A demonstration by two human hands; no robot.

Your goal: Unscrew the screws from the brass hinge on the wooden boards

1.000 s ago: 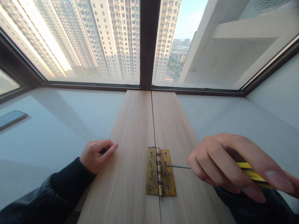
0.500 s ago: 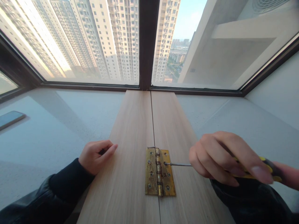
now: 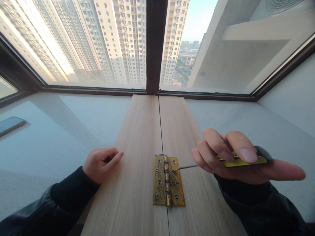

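Observation:
A worn brass hinge (image 3: 169,181) lies flat across the seam between two pale wooden boards (image 3: 137,131), with screw heads showing in both leaves. My right hand (image 3: 228,155) is closed around the black and yellow handle of a screwdriver (image 3: 188,166). The shaft points left, and its tip meets the screw in the right leaf, second from the top. My left hand (image 3: 102,164) rests on the left board's outer edge with its fingers curled in and the thumb lying over them. Nothing shows inside that hand.
A phone (image 3: 11,125) lies on the white sill (image 3: 61,131) at the far left. Dark window frames (image 3: 156,49) stand behind the boards, with tall buildings outside. The white surface (image 3: 270,127) continues on the right.
My right hand has shifted up and slightly left, and its fingers have turned around the handle. The screwdriver shaft now slants upward toward the hand. My left hand and the hinge stay in place.

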